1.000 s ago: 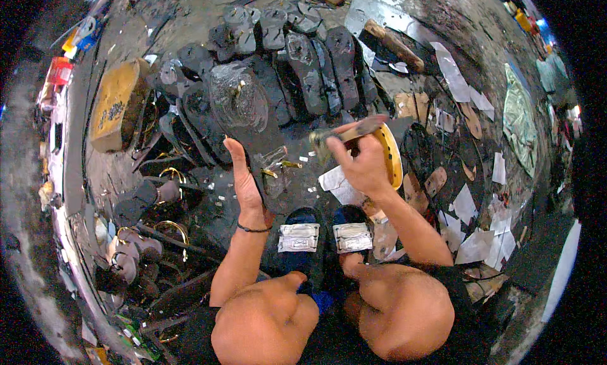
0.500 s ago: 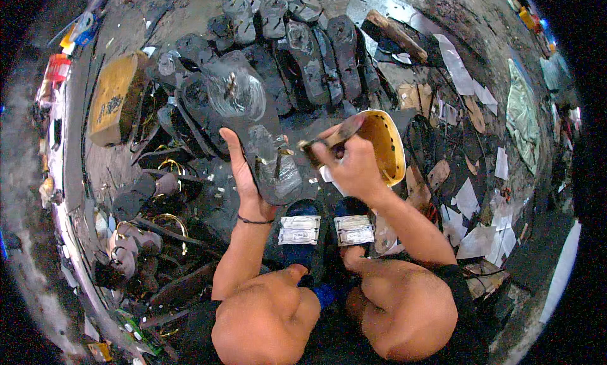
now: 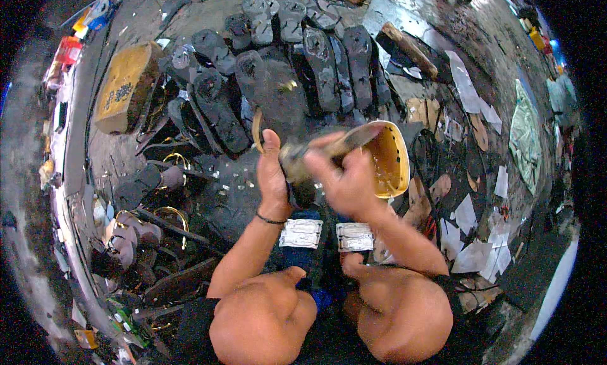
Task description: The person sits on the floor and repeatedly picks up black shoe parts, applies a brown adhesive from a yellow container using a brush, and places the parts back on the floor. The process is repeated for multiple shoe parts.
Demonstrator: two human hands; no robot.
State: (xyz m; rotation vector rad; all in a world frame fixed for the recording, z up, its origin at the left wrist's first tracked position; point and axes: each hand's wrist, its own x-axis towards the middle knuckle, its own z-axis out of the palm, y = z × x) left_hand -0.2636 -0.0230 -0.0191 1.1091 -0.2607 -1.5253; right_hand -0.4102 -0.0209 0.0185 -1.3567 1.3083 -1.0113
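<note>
My left hand holds up a dark shoe sole, thumb raised along its left edge and fingers hidden beneath. The sole is tilted and mostly covered by my right hand, so its full outline cannot be made out. A curved tan strip stands by the left thumb. My right hand, smeared by motion, is closed round a brush with a flat handle. Its blurred head lies over the sole. Just beyond the right hand is a yellow tub with a dark-spotted inner wall.
Several dark soles lie in rows on the ground ahead. A worn yellow block sits at the left, above a heap of dark straps and brass-coloured rings. White scraps and a wooden piece lie at the right.
The sole has turned from facing up, showing shiny wet-looking patches, to a tilted pose mostly out of sight. My hands have come closer together, the brush moving left over it.
</note>
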